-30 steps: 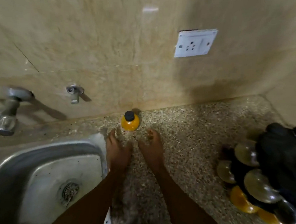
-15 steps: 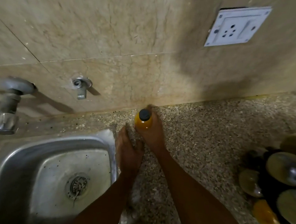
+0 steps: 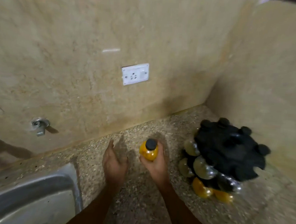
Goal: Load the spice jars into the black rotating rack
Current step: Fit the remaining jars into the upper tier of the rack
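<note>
The spice jar (image 3: 148, 151) was a small clear one packed with bright yellow-orange powder, topped by a round black cap, standing roughly upright with the cap leaning a bit toward 12 o'clock. The right hand (image 3: 155, 161) had it, fingers wrapped round the body from underneath, held above the speckled granite counter (image 3: 138, 206). No label or writing I could read on it, too blurry anyway.

The left hand (image 3: 115, 162) sat at the jar's 9 o'clock, just beside it but not touching, palm up with fingers loosely spread and holding nothing.

At the jar's 3 o'clock, near the corner of the wall, stood the black rotating rack (image 3: 228, 151). Its lower slots already had jars: a few greenish ones, a dark one, and two orange ones (image 3: 200, 188) at its 6 o'clock edge.

A white wall socket (image 3: 135, 74) was at the jar's 12 o'clock, the steel sink (image 3: 35, 188) at 8 o'clock.
</note>
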